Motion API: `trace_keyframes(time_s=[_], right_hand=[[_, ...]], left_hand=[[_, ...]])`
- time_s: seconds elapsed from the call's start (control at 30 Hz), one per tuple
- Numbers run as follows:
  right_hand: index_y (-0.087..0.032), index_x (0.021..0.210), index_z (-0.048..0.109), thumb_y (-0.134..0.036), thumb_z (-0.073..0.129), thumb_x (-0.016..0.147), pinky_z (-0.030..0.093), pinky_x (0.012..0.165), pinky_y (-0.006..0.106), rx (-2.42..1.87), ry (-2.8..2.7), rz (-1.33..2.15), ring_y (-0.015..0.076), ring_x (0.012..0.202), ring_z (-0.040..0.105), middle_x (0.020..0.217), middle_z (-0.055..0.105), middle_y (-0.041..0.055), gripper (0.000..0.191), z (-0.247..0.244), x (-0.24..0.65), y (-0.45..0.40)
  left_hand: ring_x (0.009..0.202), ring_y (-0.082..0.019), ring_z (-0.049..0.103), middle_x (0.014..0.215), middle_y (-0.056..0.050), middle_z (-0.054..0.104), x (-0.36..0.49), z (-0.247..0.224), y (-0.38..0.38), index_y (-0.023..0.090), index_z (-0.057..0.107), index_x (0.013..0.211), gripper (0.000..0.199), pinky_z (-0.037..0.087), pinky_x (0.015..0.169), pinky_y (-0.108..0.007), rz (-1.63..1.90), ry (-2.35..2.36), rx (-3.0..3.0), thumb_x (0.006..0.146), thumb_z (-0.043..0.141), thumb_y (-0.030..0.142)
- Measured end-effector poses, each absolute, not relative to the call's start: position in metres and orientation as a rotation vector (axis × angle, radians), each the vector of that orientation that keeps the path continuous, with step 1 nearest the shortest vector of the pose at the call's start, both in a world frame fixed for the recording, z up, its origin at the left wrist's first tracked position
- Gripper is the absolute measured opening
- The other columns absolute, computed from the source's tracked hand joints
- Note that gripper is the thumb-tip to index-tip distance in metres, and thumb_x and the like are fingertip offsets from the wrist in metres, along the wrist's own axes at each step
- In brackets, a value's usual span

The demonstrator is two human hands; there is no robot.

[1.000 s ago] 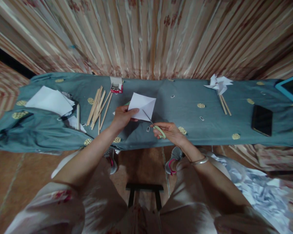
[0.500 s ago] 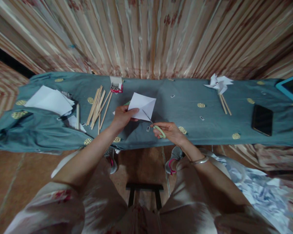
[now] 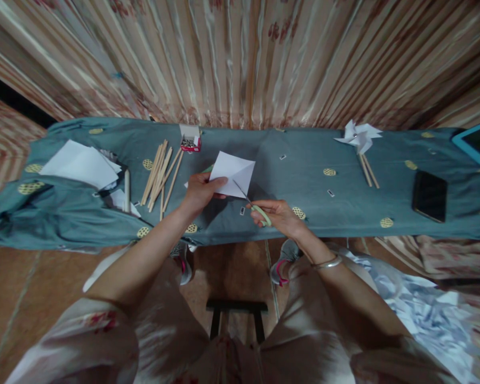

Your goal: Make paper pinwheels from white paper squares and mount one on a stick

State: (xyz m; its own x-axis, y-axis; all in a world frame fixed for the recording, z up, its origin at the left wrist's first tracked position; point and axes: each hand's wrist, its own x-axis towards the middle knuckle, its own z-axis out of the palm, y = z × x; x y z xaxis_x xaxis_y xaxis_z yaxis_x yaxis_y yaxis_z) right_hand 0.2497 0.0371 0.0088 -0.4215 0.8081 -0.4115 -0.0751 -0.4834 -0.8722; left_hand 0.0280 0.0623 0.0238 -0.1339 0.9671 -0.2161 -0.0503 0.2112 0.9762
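Observation:
A square of white paper (image 3: 237,169) with a diagonal crease is pinched in my left hand (image 3: 205,189), thumb on top, above the cloth-covered table. My right hand (image 3: 275,214) grips green-handled scissors (image 3: 261,214), fingers around the handles. The scissor blades lie over the lower right part of the paper, their tip near its middle; whether they are cutting into it there I cannot tell. Left of my left hand lie several wooden sticks (image 3: 158,173). Behind them stands an open red box (image 3: 191,143) holding small metal pieces.
White paper sheets (image 3: 78,164) and a white rod (image 3: 127,191) lie at the left. On the right are a paper pinwheel (image 3: 358,137) with wooden sticks, a black phone (image 3: 430,196) and a blue-framed device (image 3: 478,143). Curtains (image 3: 240,64) hang behind the table.

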Motion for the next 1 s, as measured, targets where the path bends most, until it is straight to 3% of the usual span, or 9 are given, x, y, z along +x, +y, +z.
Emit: trace_keyframes(time_s=[0.3, 0.7, 1.0], right_hand=[[-0.019, 0.084, 0.079, -0.043, 0.095, 0.046, 0.049, 0.052, 0.023, -1.209, -1.092, 1.936, 0.0074, 0.054, 0.057, 0.069, 0.072, 0.0005, 0.047, 0.011, 0.248, 0.036], [-0.018, 0.087, 0.075, -0.05, 0.09, 0.055, 0.041, 0.048, 0.02, -1.207, -1.241, 1.978, 0.007, 0.051, 0.055, 0.062, 0.066, -0.0024, 0.048, 0.029, 0.254, 0.038], [-0.016, 0.087, 0.074, -0.059, 0.089, 0.05, 0.035, 0.045, 0.019, -1.249, -1.238, 1.853, 0.0061, 0.048, 0.054, 0.06, 0.068, -0.0018, 0.058, 0.034, 0.267, 0.045]], left_hand=[[0.063, -0.018, 0.066, 0.072, -0.005, 0.072, 0.028, 0.023, 0.063, 0.012, 0.072, 0.079, 0.04, 0.057, 0.053, -0.027, 1.18, 1.369, 0.94, 0.055, 0.083, 0.042], [0.067, -0.019, 0.068, 0.077, -0.007, 0.074, 0.021, 0.033, 0.067, 0.011, 0.073, 0.081, 0.042, 0.056, 0.053, -0.027, 1.261, 1.391, 0.908, 0.054, 0.084, 0.041], [0.067, -0.019, 0.066, 0.074, -0.006, 0.072, 0.013, 0.039, 0.072, 0.013, 0.071, 0.077, 0.044, 0.054, 0.055, -0.029, 1.303, 1.43, 0.878, 0.049, 0.084, 0.043]])
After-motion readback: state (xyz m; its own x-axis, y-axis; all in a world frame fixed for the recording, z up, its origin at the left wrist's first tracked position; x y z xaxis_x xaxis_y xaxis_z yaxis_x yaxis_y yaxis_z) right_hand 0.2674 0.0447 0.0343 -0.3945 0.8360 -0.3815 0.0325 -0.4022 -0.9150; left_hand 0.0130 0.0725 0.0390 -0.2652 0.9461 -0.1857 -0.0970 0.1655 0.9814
